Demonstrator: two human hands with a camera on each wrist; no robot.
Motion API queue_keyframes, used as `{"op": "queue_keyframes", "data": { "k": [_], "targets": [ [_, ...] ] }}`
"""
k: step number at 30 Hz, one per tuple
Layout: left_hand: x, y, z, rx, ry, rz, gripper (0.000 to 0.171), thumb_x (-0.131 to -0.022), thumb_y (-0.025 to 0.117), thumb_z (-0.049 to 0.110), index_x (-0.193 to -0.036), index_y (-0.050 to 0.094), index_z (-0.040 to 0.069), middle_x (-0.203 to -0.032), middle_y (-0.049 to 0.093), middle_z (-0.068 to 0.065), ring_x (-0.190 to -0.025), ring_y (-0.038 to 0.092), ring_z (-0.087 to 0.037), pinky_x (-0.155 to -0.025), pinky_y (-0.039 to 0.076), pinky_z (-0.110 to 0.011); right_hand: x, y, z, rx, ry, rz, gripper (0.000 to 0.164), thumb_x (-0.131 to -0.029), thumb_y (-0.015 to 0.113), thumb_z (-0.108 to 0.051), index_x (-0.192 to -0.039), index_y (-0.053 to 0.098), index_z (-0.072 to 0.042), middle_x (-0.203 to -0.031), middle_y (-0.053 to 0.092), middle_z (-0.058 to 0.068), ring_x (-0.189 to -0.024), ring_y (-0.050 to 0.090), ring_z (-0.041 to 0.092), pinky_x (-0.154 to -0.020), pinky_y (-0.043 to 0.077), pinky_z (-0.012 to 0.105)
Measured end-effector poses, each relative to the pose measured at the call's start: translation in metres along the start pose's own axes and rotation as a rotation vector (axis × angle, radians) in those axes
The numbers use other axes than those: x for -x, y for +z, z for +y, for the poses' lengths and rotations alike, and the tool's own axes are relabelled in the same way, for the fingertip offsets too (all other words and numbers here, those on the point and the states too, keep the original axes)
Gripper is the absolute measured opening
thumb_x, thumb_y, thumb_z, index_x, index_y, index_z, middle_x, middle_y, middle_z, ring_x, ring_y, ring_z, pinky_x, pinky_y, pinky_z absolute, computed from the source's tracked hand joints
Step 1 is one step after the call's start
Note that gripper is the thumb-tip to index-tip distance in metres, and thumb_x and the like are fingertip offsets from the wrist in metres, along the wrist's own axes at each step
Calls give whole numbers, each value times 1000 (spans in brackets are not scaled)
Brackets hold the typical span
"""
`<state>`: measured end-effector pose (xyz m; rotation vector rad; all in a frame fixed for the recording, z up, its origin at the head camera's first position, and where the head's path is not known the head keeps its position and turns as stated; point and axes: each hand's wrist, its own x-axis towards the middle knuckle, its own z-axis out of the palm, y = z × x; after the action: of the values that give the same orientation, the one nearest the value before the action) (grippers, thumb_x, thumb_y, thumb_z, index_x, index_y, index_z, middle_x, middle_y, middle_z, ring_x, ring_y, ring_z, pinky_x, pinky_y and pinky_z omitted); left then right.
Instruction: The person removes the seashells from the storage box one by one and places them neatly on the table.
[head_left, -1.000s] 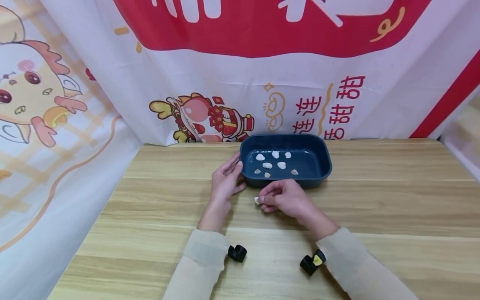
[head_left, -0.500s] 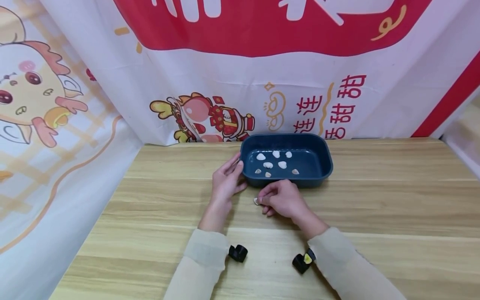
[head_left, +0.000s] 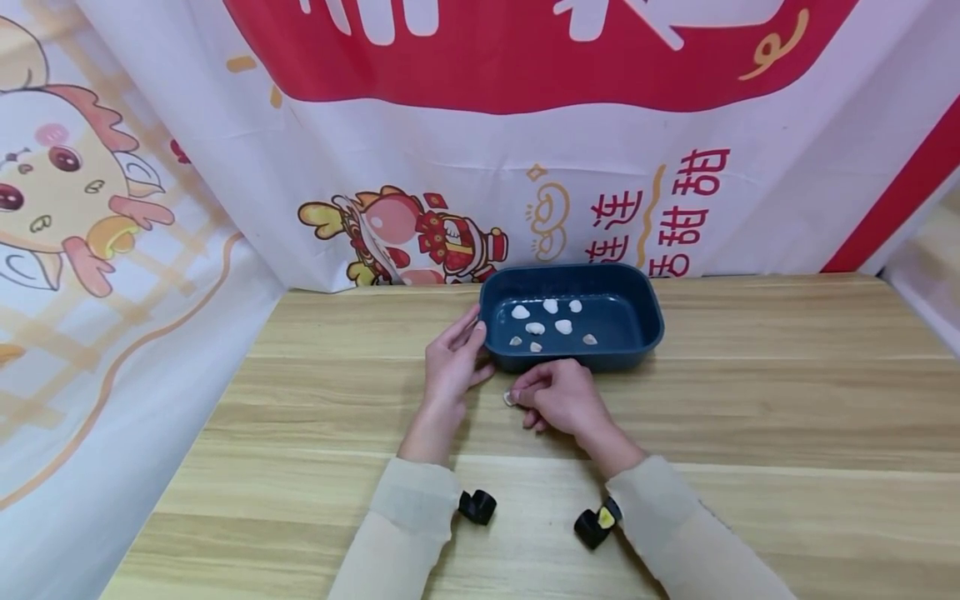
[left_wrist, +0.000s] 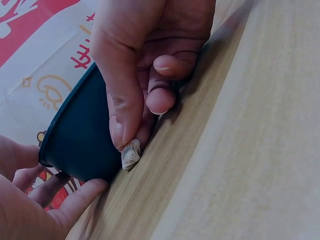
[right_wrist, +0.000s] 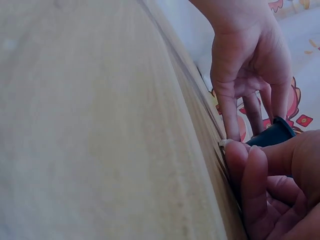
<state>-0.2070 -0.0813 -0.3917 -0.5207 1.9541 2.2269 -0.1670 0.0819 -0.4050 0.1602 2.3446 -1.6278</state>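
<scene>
Between the thumb and fingertips of my right hand [head_left: 566, 402] is a small ribbed seashell [left_wrist: 131, 156], pale with grey-brown markings. It is pinched low over the wooden table, just in front of a dark blue rectangular tray [head_left: 618, 321]. My left hand [head_left: 447, 368] rests its outstretched fingers against the tray's left end, at the rim and outer wall. Several shells lie spread on the tray's floor, among them a white shell [head_left: 563, 327] and a smaller brownish shell [head_left: 589, 340]. The tray's right half has no shells on it.
The wooden table [head_left: 322, 483] spreads around both arms. A printed cloth [head_left: 450, 142] hangs right behind the tray, and another patterned cloth [head_left: 150, 358] borders the left side. Black wrist cameras stick out from both sleeves.
My right hand has shifted slightly left with the seashell pinched, and its forearm has swung left too. My left hand stays at the tray's end.
</scene>
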Motion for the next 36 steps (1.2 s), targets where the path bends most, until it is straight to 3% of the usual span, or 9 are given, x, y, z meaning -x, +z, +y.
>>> {"op": "queue_keyframes", "data": {
  "k": [19, 36],
  "targets": [
    [-2, 2, -1, -7, -4, -10, 32, -108, 67, 34, -138, 71, 44, -156, 63, 0, -134, 68, -24, -106, 61, -56, 4, 3, 2, 93, -38, 63, 7, -96, 83, -17, -96, 81, -10, -69, 74, 6, -53, 68, 16, -50, 60, 26],
    [-2, 1, -1, -3, 12, -8, 32, -109, 66, 32, -139, 71, 43, -157, 63, -1, -133, 70, -26, -107, 61, -56, 3, 0, 3, 66, -20, 43, 8, -97, 82, -17, -98, 81, -9, -74, 77, 5, -55, 71, 15, -53, 62, 27]
  ]
}}
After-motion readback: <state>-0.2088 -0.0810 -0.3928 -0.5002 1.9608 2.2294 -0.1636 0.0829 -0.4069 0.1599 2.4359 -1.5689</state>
